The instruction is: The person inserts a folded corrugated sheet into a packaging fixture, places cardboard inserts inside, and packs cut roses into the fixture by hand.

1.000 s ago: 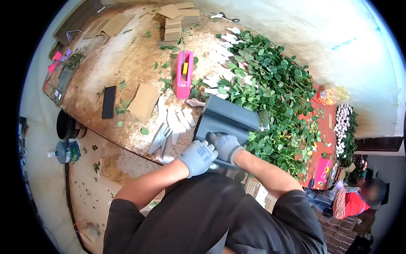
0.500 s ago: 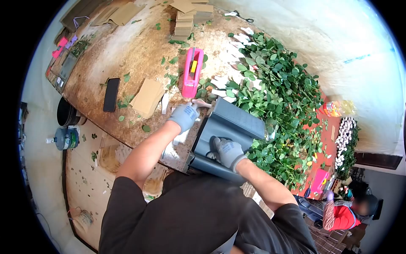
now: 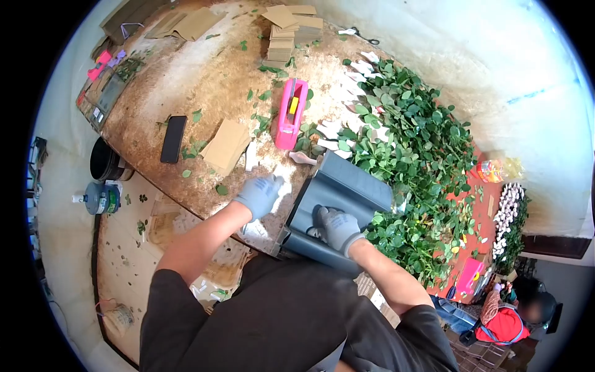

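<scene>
My left hand (image 3: pixel 260 195), in a grey glove, is over the tabletop left of a dark grey plastic trough (image 3: pixel 350 177). Its fingers point forward, slightly blurred, with nothing visible in them. A pale, sleeve-wrapped flower bud (image 3: pixel 302 159) lies at the trough's far left corner, apart from that hand. Inside the trough rests my right hand (image 3: pixel 339 229), also gloved, its fingers curled; what they grip, if anything, is hidden. Beyond the bud stands a pink tape dispenser (image 3: pixel 289 121) with yellow tape.
Leafy green stems (image 3: pixel 415 136) with white-wrapped heads are heaped to the right. Brown cardboard sheets (image 3: pixel 225 146) and a black phone (image 3: pixel 173 139) lie at left. Farther back are a cardboard stack (image 3: pixel 282 46) and scissors (image 3: pixel 365 37). A person in red (image 3: pixel 503 325) is at lower right.
My left hand has come away from the wrapped bud and drawn back toward me, leaving it beside the trough. My right hand stays in the trough. The view has shifted slightly.
</scene>
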